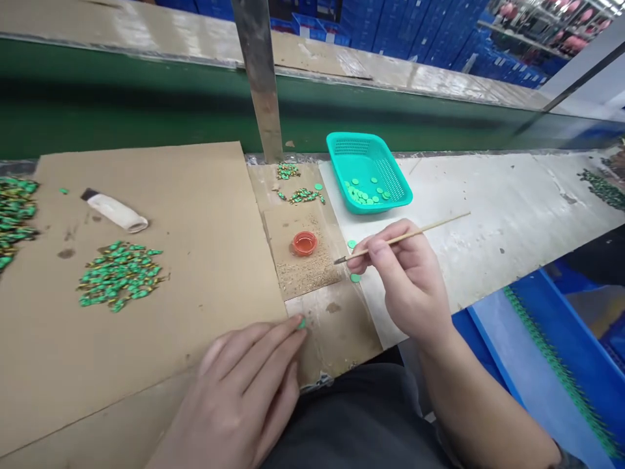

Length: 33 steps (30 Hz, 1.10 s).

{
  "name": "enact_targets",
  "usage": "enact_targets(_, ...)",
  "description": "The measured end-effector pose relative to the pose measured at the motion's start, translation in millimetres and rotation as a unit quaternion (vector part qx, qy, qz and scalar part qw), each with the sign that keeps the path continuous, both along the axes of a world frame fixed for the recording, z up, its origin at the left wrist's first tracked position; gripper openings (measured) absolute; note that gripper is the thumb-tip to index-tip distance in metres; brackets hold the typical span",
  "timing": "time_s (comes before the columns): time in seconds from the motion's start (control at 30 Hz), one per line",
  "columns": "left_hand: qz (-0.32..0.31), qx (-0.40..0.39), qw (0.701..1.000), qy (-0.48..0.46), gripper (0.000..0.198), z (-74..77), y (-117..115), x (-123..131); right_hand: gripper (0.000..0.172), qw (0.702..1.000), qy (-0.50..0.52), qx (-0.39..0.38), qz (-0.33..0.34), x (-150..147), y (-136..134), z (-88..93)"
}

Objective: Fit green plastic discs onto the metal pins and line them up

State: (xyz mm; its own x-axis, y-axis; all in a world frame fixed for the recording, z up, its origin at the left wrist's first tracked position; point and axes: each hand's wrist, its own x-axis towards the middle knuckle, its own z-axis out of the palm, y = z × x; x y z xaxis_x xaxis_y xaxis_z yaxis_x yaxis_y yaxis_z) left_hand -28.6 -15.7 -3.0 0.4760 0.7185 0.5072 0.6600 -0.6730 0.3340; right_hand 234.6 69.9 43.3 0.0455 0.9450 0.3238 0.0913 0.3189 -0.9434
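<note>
Thin pale wooden dark-tipped brush (432, 227) is pointing toward the right edge of the speckled brown cardboard square (288, 275), right hand (413, 286) clamping it between thumb and fingers. Left hand (249, 384) is touching a small round green disc (302, 323) by the worktop's (327, 352) near edge; can't tell if it's pinching. Shallow orange-red cup (305, 243) is sitting on that square, teal perforated basket (371, 209) at the far edge.

Bright, diffuse light covered the desk (336, 339); glare streaked the ledge (439, 79) past its far edge, shadow banded the green panel (146, 98), the brush (430, 227) looked fairly sharp, and wide-angle stretch and blur softened the desk's far right corner
</note>
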Motion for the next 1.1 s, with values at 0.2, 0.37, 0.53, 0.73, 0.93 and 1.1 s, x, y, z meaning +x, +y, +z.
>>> enact_targets(0.2, 0.002, 0.005, 1.000, -0.001, 0.035, -5.2, -0.2, 1.0, 0.027, 0.983, -0.171, 0.072, 0.005, -17.7, 20.2, 6.9)
enact_targets(0.37, 0.001, 0.010, 1.000, 0.009, 0.037, -10.0, -2.4, 0.4, 0.034, 0.940, -0.299, 0.166, 0.014, -29.3, 43.1, 1.5)
enact_targets(0.53, 0.005, 0.019, 1.000, 0.023, 0.039, -18.0, -8.9, -0.5, 0.038, 0.938, -0.308, 0.156, 0.021, -35.2, 55.9, -10.3)
enact_targets(0.73, 0.012, 0.018, 1.000, 0.014, 0.037, -20.8, -11.0, 0.8, 0.035, 0.936, -0.311, 0.164, 0.020, -36.1, 56.7, -13.9)
enact_targets(0.93, 0.008, 0.009, 1.000, 0.010, 0.037, -21.1, -11.1, 0.3, 0.033, 0.933, -0.315, 0.172, 0.028, -37.0, 57.9, -13.8)
enact_targets(1.1, 0.008, 0.014, 1.000, 0.009, 0.035, -20.5, -9.3, 1.5, 0.035, 0.934, -0.315, 0.169, 0.027, -37.9, 57.8, -15.1)
